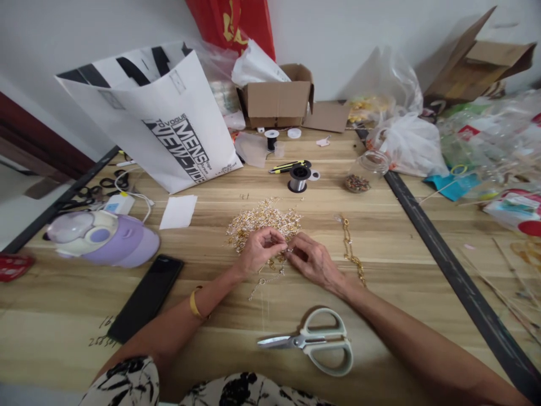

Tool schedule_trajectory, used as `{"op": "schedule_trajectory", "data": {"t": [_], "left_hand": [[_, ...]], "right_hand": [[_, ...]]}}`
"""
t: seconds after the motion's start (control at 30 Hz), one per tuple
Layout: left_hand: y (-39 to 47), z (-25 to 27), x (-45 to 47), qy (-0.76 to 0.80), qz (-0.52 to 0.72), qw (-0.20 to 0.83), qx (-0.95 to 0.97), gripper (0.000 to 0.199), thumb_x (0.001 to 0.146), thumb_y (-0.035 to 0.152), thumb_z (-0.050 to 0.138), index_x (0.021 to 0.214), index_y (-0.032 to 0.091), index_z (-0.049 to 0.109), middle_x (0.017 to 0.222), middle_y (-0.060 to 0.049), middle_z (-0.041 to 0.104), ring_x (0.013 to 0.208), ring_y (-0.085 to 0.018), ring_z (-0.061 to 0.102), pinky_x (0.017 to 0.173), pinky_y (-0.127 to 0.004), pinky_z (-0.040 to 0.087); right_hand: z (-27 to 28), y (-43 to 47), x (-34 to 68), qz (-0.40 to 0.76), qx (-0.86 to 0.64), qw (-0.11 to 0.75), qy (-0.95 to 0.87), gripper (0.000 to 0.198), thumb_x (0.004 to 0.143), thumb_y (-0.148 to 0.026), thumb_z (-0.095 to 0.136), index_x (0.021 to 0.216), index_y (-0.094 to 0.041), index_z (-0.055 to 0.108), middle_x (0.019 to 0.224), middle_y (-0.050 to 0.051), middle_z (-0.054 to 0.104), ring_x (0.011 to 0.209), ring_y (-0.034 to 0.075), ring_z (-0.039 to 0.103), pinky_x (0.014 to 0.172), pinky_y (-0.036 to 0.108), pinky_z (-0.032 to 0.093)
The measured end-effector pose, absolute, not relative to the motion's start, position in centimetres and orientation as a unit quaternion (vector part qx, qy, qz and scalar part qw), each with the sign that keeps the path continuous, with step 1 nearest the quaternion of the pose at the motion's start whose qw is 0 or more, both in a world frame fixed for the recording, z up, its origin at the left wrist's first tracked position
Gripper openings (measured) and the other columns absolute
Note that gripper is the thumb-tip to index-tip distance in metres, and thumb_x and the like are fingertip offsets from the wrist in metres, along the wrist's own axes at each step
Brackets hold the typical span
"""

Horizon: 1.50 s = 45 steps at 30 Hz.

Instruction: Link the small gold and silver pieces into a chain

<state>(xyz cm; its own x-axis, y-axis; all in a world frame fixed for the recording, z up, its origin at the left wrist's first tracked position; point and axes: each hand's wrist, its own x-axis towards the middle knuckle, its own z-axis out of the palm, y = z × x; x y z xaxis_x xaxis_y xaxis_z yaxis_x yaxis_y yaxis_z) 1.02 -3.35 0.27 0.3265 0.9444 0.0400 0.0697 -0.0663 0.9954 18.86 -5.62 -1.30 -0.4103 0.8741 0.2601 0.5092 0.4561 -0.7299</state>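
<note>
My left hand (262,248) and my right hand (311,259) meet over the table, thumb and forefinger of each pinched together. Between the fingertips is a small shiny end of what looks like a thin silver chain (270,278); its lower part trails on the wood below my hands. The exact piece in the pinch is too small to make out. Just behind my fingers lies a tangled pile of gold and silver chains (270,217). Scissors with pale handles (308,341) rest nearer to me, blades pointing left. A thicker gold chain (350,245) lies right of my right hand.
Behind the pile are a wire spool (298,179), a cutter knife (283,167) and a jar of beads (359,179). At left are a phone (147,296), a purple-and-white bottle (114,239) and a large paper bag (160,118). Plastic bags (416,141) crowd the right.
</note>
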Motion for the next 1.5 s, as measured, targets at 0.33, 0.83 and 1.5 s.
{"op": "schedule_trajectory", "data": {"t": [0.33,0.83,1.5], "left_hand": [[-3.2,0.4,0.5,0.406,0.360,0.531,0.651,0.022,0.082,0.027,0.059,0.095,0.011,0.066,0.092,-0.008,0.068,0.076,-0.014,0.062,0.066,-0.023,0.048],[-3.1,-1.0,0.0,0.418,0.259,0.484,0.723,0.015,0.075,0.021,0.063,0.084,0.011,0.069,0.073,-0.005,0.067,0.064,-0.012,0.058,0.059,-0.021,0.046],[-3.0,0.4,0.2,0.391,0.310,0.516,0.696,0.016,0.079,0.026,0.060,0.075,0.011,0.063,0.070,-0.002,0.062,0.062,-0.010,0.054,0.057,-0.020,0.041]], "right_hand": [[-0.5,-5.1,19.2,0.515,-0.442,0.344,-0.649,0.025,0.083,-0.040,0.057,0.083,-0.015,0.060,0.062,-0.002,0.051,0.055,0.010,0.042,0.051,0.022,0.031],[0.5,-5.4,19.2,0.557,-0.460,0.340,-0.602,0.030,0.078,-0.042,0.062,0.090,-0.014,0.062,0.062,-0.002,0.056,0.053,0.010,0.048,0.049,0.021,0.036],[0.7,-6.3,19.8,0.642,-0.459,0.304,-0.533,0.035,0.070,-0.039,0.073,0.092,-0.014,0.061,0.067,0.000,0.064,0.058,0.010,0.059,0.053,0.021,0.046]]}}
